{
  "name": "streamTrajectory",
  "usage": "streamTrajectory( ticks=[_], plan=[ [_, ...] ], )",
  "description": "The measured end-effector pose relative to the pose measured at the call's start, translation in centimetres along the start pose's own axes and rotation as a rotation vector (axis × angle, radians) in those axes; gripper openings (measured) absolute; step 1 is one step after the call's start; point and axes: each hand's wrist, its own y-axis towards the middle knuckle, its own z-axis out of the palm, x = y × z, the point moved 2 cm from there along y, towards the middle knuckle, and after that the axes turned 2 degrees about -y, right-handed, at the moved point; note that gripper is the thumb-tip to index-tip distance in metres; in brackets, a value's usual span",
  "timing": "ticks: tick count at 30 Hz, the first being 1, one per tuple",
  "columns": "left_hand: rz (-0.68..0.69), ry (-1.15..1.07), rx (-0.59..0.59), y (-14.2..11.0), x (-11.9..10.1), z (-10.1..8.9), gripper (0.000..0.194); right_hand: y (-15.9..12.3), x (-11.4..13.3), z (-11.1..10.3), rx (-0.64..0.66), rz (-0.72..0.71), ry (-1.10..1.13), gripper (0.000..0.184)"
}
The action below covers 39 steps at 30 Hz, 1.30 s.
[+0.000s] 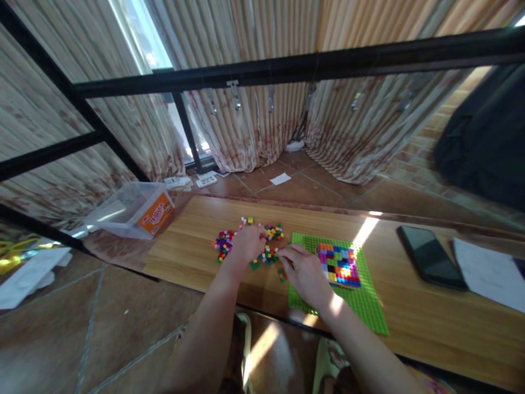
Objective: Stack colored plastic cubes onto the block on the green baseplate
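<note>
Small building bricks (224, 244) in many colours lie loose in a spread pile on the wooden table. Over the middle of that pile is my left hand (247, 243), its fingers curled together; whatever they hold is hidden. My right hand (302, 269) hovers at the left edge of a green baseplate (371, 306), thumb and fingers pinched, the thing between them too small to make out. On the baseplate, right of that hand, sits a square block of multicoloured bricks (338, 265). A short orange and green brick piece (281, 275) rests just left of my right hand.
A black phone (430, 257) and a white sheet of paper (490, 271) lie at the table's right. Beyond its left end, a clear plastic bin (133, 208) with an orange label stands on the floor. A black metal rail (262, 74) crosses before curtains.
</note>
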Motion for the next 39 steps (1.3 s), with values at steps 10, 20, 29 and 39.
streamTrajectory(
  ticks=[10, 20, 29, 39],
  plan=[
    [-0.093, 0.128, -0.216, 3.7, 4.2, -0.4, 0.037, 0.2, -1.0, 1.0, 0.076, 0.058, -0.066, 0.025],
    [-0.064, 0.015, -0.209, 4.0, 3.4, -0.1, 0.026, 0.1, -0.7, 0.6, 0.043, 0.053, 0.024, 0.022],
    [0.206, -0.951, 0.12, 0.1, -2.4, -0.1, 0.025, 1.3, -0.7, -1.8, -0.355, 0.351, 0.438, 0.024],
    [0.004, -1.147, 0.129, -1.4, -3.0, 0.4, 0.033, 0.9, -0.8, -0.5, -0.308, 0.527, 0.879, 0.011]
  ],
)
